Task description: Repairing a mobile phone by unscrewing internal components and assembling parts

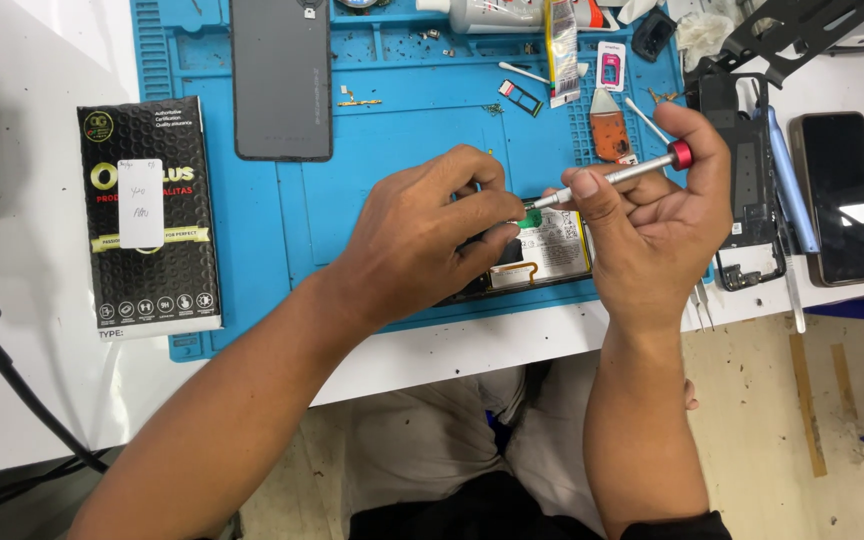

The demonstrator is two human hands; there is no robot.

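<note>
At the near edge of the blue work mat (252,230), the right hand (657,215) has its fingers (584,185) pinched around a slim silver screwdriver (617,175) with a red cap, palm backing that cap, tip angled down and left into the opened phone (542,252). The left hand (422,235) lies over the phone's left part, fingers curled and pressing it flat, something small and green just showing at the fingertips; whether they actually grip it I can't tell. By my reading the work is midway: the phone lies open with its white battery label and orange flex cable exposed, a grey back cover (282,75) is already set aside at the top of the mat, a dark inner frame (752,190) rests to the right, and tiny loose screws dot the mat's upper trays, so removal looks largely done while screws here remain in hand. Further out, a black printed box (149,215) sits left of the mat, another dark phone (842,195) lies far right, and tweezers (702,303) poke off the white tabletop (42,330). Below, bare worn flooring (812,430) and the person's knees.
</note>
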